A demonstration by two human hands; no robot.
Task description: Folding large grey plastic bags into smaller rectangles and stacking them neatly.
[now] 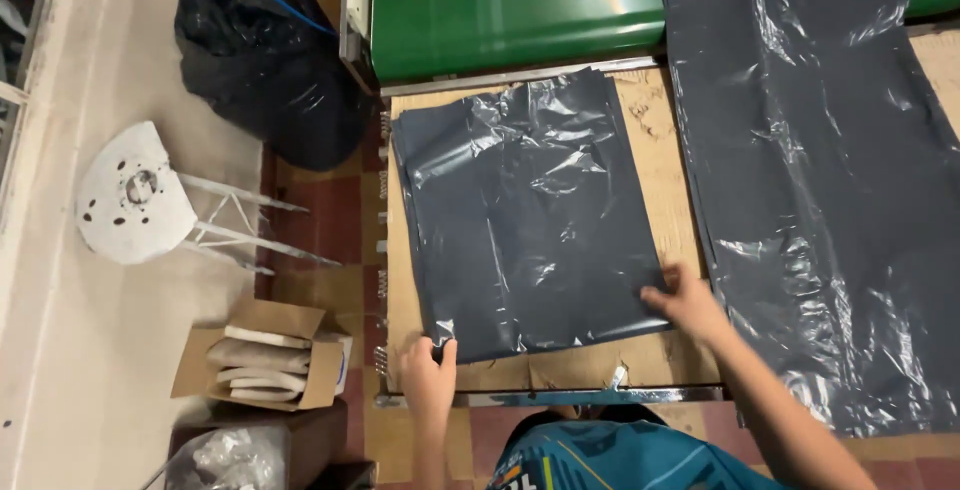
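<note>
Pinching its near-left corner, our left hand (428, 375) grips the dark grey plastic bag (530, 215); our right hand (688, 302) presses spread fingers on its near-right edge, forearms cut off below. Wrinkled and glossy, it lies flat on the cardboard-topped table (660, 150), long axis running away toward the green conveyor (510, 5).

Cardboard-covered tabletop (650, 130); left of it, red tiled floor (330, 220), white stool (135, 195) (tipped sideways), full black sack (265, 60); green machine (510, 5) behind.

A full black sack (265, 60), white stool (135, 195) and open carton (262, 358) stand left.
</note>
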